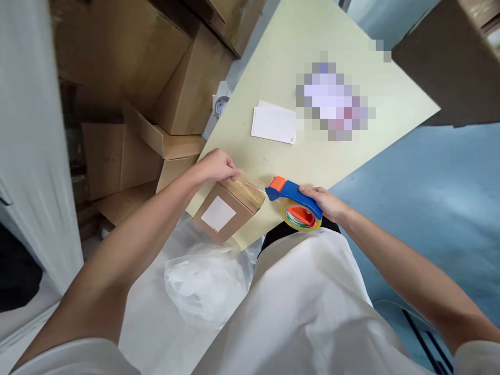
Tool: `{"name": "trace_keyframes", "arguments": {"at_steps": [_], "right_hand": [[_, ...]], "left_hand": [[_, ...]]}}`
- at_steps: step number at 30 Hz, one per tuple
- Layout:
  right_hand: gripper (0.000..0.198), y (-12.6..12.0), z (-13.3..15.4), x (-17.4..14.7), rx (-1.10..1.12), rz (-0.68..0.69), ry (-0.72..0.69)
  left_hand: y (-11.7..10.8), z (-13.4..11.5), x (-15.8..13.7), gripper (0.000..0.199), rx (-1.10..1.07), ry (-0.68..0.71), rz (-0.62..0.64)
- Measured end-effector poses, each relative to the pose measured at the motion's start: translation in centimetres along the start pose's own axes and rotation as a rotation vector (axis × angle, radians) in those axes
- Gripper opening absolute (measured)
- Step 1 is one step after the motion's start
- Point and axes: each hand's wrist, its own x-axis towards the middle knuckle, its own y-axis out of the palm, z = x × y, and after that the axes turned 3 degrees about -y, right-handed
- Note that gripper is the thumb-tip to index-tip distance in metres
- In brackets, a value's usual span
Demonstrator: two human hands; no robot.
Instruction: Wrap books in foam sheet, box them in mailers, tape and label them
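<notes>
A small brown cardboard box (207,229) with a white label (219,213) stands at the table's near edge. Clear yellowish packing tape (250,192) stretches along its top, between my two hands. My left hand (219,165) is closed at the far left end of the box top, its fingertips pinching the tape. To the right of the box, my right hand (321,202) grips a blue and orange tape dispenser (295,197). A yellowish tape roll (300,215) sits in the dispenser, whose orange-tipped head is close to the box's right end.
White cards (273,123) lie on the pale yellow table (312,161), beside a blurred-out item (332,101). Open cardboard cartons (140,151) crowd the left side. A clear plastic bag (207,284) rests on the floor below. Another carton (449,67) juts in at upper right.
</notes>
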Motion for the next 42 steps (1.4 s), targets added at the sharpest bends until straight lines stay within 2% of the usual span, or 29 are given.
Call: {"name": "trace_keyframes", "arguments": {"at_steps": [4, 8, 13, 17, 21, 23, 25, 27, 28, 30, 32, 34, 36, 42], "right_hand": [[0.035, 0.1, -3.4, 0.4, 0.101, 0.037, 0.058], [0.033, 1.5, -4.4, 1.5, 0.128, 0.080, 0.037], [0.032, 2.4, -4.9, 1.9, 0.111, 0.046, 0.059], [0.031, 3.0, -5.2, 1.8, 0.108, 0.041, 0.060], [0.030, 3.6, -5.3, 2.1, 0.092, 0.028, 0.033], [0.032, 3.7, -5.4, 2.2, 0.079, 0.029, 0.024], [0.034, 3.7, -5.5, 2.4, 0.071, 0.042, 0.010], [0.034, 3.6, -5.5, 2.4, 0.070, 0.067, -0.003], [0.034, 3.5, -5.5, 2.5, 0.070, 0.081, -0.004], [0.033, 3.4, -5.5, 2.5, 0.078, 0.099, -0.005], [0.031, 3.4, -5.5, 2.6, 0.097, 0.106, 0.004], [0.030, 3.4, -5.4, 2.6, 0.125, 0.123, 0.022], [0.031, 3.2, -5.4, 2.5, 0.142, 0.160, 0.042], [0.031, 1.6, -6.9, 1.2, 0.069, 0.168, 0.147]], "left_hand": [[1.1, 0.1, 1.4, 0.016, 0.368, 0.048, 0.002], [2.2, -0.1, 1.6, 0.007, 0.627, 0.084, -0.008], [3.5, 0.3, 0.9, 0.024, 0.799, 0.122, -0.084], [4.4, 0.7, 0.2, 0.023, 0.814, 0.155, -0.077], [4.8, 0.8, -0.6, 0.023, 0.870, 0.091, -0.080], [4.6, 1.1, -1.1, 0.031, 0.859, 0.065, -0.118], [4.2, 1.6, -1.5, 0.044, 0.826, 0.100, -0.188], [3.8, 2.6, -1.9, 0.056, 0.787, 0.248, -0.222], [3.6, 3.3, -2.1, 0.060, 0.771, 0.364, -0.197], [3.6, 4.9, -2.3, 0.067, 0.745, 0.609, -0.063], [3.9, 6.5, -2.2, 0.074, 0.717, 0.746, 0.092], [4.4, 7.9, -1.9, 0.075, 0.672, 0.744, 0.160], [4.9, 8.7, -1.6, 0.070, 0.606, 0.693, 0.151], [5.5, 9.1, -1.7, 0.059, 0.455, 0.596, 0.132]]}}
